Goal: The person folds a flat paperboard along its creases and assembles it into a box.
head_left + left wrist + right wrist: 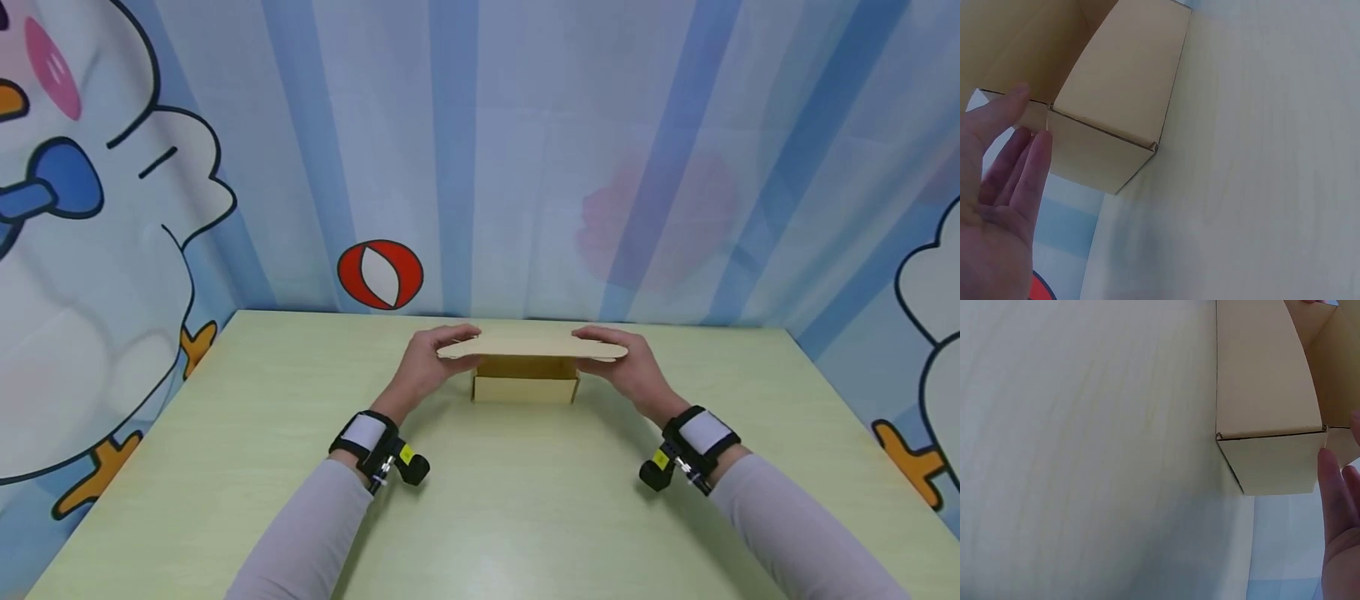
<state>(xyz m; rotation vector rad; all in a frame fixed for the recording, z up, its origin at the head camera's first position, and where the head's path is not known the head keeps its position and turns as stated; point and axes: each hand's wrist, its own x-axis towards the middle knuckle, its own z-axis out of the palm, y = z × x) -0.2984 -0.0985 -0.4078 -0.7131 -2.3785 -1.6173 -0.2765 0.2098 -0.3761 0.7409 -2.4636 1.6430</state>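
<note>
A tan cardboard box (525,390) stands near the far edge of the table, its front facing me. Its lid (532,346) is raised, and a dark gap shows the hollow inside. My left hand (431,362) pinches the lid's left end, thumb below and fingers on top. At the opposite end, my right hand (630,367) holds the lid the same way. In the left wrist view, thumb and fingertips sit on either side of a side flap (1036,114) beside the box's corner. The right wrist view cuts off part of that hand.
The pale wooden table (510,500) stretches between me and the box. Right behind its far edge hangs a blue striped curtain (510,167) with printed cartoon figures and a red-and-white ball (380,275). Each wrist wears a strapped camera (412,467).
</note>
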